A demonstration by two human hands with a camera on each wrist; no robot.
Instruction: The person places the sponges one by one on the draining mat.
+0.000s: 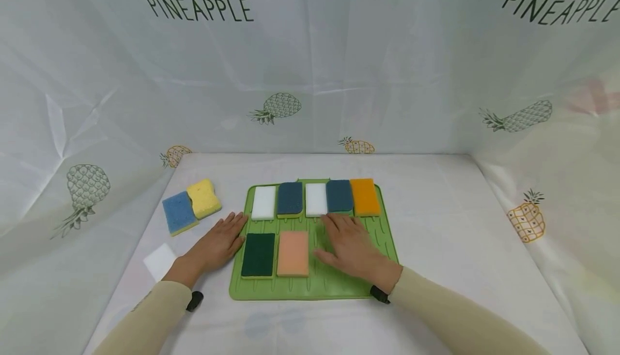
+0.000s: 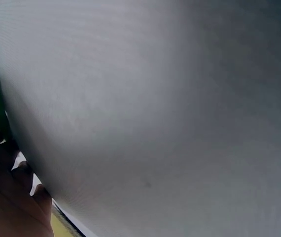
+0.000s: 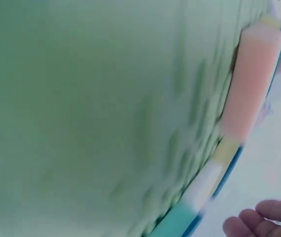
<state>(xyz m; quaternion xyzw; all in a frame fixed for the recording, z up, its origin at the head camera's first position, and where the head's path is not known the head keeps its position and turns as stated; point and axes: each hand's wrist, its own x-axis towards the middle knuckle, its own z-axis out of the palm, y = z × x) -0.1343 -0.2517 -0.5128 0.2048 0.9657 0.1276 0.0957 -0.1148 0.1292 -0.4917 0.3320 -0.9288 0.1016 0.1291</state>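
A green ribbed mat [image 1: 334, 289] lies on the table with two rows of sponges on it. My left hand [image 1: 216, 246] rests at the mat's left edge, fingers stretched out, beside a dark green scouring sponge [image 1: 258, 255]. To the right of that sponge lies a pink sponge [image 1: 293, 254]. Over the mat's right half is my right hand [image 1: 352, 248], its fingers extended, fingertips right at the near edges of a white sponge [image 1: 316, 200] and a dark blue sponge [image 1: 340, 196]. Neither hand holds anything. The right wrist view shows the right fingers [image 3: 268, 217] loosely bent.
Another white sponge [image 1: 263, 203], a second dark blue sponge [image 1: 290, 199] and an orange sponge [image 1: 365, 197] complete the back row. Left of the mat lie a blue sponge [image 1: 180, 212], a yellow sponge [image 1: 204, 198] and a white piece [image 1: 160, 261]. A pineapple-print sheet [image 1: 310, 64] hangs behind.
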